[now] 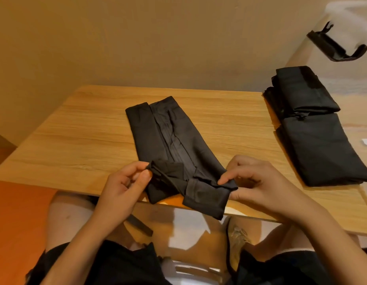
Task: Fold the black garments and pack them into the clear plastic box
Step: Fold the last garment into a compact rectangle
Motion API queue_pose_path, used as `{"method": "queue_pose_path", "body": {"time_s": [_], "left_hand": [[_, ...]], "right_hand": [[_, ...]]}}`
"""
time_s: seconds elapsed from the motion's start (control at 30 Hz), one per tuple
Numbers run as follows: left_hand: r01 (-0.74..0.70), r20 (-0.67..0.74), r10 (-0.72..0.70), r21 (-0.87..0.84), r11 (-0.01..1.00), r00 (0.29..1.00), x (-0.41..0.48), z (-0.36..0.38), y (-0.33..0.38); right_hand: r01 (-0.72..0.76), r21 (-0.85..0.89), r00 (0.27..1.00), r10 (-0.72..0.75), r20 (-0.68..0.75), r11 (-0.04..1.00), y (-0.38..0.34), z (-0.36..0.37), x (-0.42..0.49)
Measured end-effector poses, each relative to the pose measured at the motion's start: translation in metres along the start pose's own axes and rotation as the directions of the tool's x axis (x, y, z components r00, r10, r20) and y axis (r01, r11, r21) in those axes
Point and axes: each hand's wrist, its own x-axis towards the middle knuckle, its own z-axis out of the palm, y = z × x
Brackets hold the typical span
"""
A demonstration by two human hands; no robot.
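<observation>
Nearest, at 6 o'clock, the person's bare knees are showing under the desk (75, 140) edge. Just beyond, the left hand (125, 188) is pinching the bunched near end of a long black garment (168, 136), its fingers (137, 167) curling around the crumpled fabric at 7 o'clock of the piece. The right hand (252, 182) is gripping the garment's other near corner, thumb below and forefinger above, where a turned-back cuff is hanging over the desk's front edge. From the hands the garment is running away toward 11 o'clock, lying flat and folded lengthwise in the middle of the desk. At 3 o'clock, well apart from it, a folded black garment (322, 153) is lying beside a second folded piece (306, 91) just behind it, the two touching. Both are sitting under a hazy sheen that seems to belong to the clear plastic box (343, 9); whether they are inside it is unclear. At 2 o'clock, a black latch (337, 48) is sticking out from the box.
</observation>
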Motion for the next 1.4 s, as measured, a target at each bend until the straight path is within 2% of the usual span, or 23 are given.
{"method": "queue_pose_path", "body": {"time_s": [0.1, 0.23, 0.4, 0.5, 0.57, 0.67, 0.87, 1.07, 1.2, 1.4], "left_hand": [[0.024, -0.048, -0.026, -0.028, 0.999, 0.999, 0.0, 0.0, -0.001], [0.047, -0.066, -0.05, -0.05, 0.998, 0.997, -0.001, 0.003, 0.001], [0.057, -0.105, -0.067, -0.094, 0.994, 0.992, -0.004, 0.004, 0.004], [0.073, -0.138, -0.093, -0.145, 0.987, 0.986, -0.004, 0.007, 0.004], [0.078, -0.133, -0.095, -0.128, 0.989, 0.987, -0.005, 0.007, 0.003], [0.071, -0.119, -0.086, -0.125, 0.99, 0.989, -0.005, 0.004, 0.003], [0.071, -0.118, -0.085, -0.12, 0.99, 0.989, -0.008, -0.001, 0.001], [0.049, -0.07, -0.059, -0.136, 0.989, 0.996, -0.022, 0.001, 0.005], [0.028, -0.077, -0.024, 0.043, 0.999, 0.997, -0.029, -0.003, 0.005], [0.005, -0.118, 0.011, 0.131, 0.991, 0.993, -0.021, -0.007, 0.009]], "right_hand": [[0.008, -0.002, 0.995, -0.008, -0.102, 1.0, -0.004, 0.012, 0.002], [0.045, 0.083, 0.993, -0.036, -0.114, 0.995, -0.011, 0.023, 0.005], [-0.03, 0.135, 0.977, 0.058, -0.206, 0.99, -0.02, 0.036, 0.008], [-0.067, 0.284, 0.956, 0.143, -0.254, 0.957, -0.025, 0.038, 0.012], [-0.116, 0.391, 0.941, 0.227, -0.251, 0.913, -0.026, 0.039, 0.015], [-0.185, 0.431, 0.926, 0.303, -0.224, 0.883, -0.027, 0.04, 0.02], [-0.186, 0.473, 0.934, 0.304, -0.186, 0.861, -0.029, 0.041, 0.021], [-0.161, 0.41, 0.938, 0.269, -0.218, 0.897, -0.029, 0.04, 0.016], [-0.163, 0.282, 0.938, 0.237, -0.254, 0.946, -0.026, 0.041, 0.016], [-0.173, 0.253, 0.939, 0.237, -0.248, 0.952, -0.028, 0.035, 0.026]]}}
